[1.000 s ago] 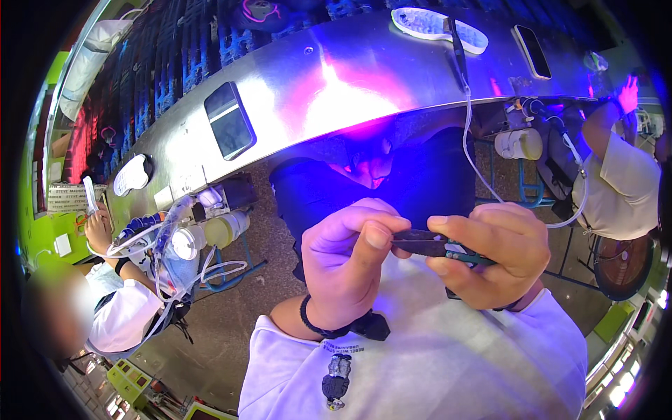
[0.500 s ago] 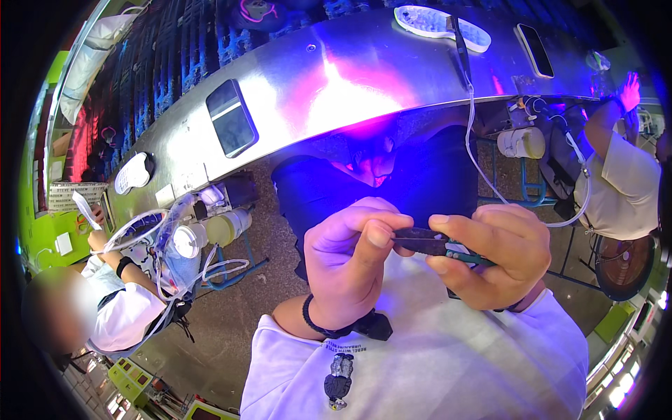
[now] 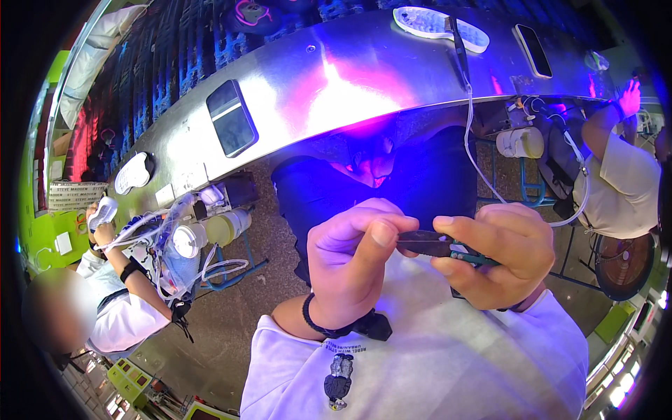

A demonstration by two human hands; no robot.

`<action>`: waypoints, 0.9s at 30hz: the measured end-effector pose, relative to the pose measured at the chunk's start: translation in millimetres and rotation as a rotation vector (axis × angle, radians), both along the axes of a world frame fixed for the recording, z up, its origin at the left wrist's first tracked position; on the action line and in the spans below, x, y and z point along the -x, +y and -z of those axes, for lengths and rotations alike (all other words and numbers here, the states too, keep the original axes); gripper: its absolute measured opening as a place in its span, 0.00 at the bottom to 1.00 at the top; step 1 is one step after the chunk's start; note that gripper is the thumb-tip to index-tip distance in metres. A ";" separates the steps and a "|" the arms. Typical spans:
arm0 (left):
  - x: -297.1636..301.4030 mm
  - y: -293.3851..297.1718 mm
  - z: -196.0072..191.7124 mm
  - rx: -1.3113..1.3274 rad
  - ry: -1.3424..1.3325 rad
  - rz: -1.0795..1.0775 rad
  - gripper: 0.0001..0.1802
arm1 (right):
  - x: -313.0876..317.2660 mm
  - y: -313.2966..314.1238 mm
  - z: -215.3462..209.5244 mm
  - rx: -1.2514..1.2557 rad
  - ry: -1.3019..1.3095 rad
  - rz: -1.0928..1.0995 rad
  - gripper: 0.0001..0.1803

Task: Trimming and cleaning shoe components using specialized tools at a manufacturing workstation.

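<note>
Held up in front of my chest is a small hand tool (image 3: 427,243) with a dark, pointed front part and a teal grip. My right hand (image 3: 507,252) is closed round the teal grip, its thumb and forefinger pressing on the tool's sides. At the dark tip, the thumb and forefinger of my left hand (image 3: 353,255) are pinched together. Whatever lies between those left fingertips is too small or hidden to name. A black beaded bracelet (image 3: 315,320) sits on my left wrist.
Ahead curves a metal bench (image 3: 280,84), lit pink and blue. On it lie a phone (image 3: 232,119), another phone (image 3: 534,50), a white shoe sole (image 3: 420,23) with a brush-like tool, and a second sole (image 3: 134,173). Co-workers sit left and right beside pots and hoses.
The tool and my right hand have shifted very slightly right; my left thumb has moved a little. The co-worker on the left has moved their arms and now holds up a white sole-like piece.
</note>
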State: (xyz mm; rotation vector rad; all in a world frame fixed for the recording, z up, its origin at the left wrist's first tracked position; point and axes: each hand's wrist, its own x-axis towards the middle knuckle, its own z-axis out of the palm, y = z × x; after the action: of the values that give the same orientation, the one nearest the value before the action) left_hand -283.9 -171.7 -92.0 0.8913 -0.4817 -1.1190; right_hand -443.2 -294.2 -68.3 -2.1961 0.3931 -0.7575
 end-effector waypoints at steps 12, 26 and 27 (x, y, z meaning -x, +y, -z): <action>2.8 0.3 2.2 0.050 -0.039 -0.116 0.14 | -1.5 5.3 -4.3 0.003 0.044 0.037 0.21; 4.2 -0.8 0.2 0.009 -0.161 -0.095 0.14 | -5.0 6.4 -0.9 0.033 -0.004 0.088 0.20; 3.9 -1.0 -0.4 0.009 -0.162 -0.095 0.14 | -4.2 6.3 -2.3 0.031 0.030 0.061 0.21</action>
State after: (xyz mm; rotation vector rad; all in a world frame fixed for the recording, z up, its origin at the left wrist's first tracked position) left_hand -287.8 -172.6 -91.6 0.9912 -0.5709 -0.9617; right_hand -439.0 -288.0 -66.0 -2.2352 0.4680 -0.7693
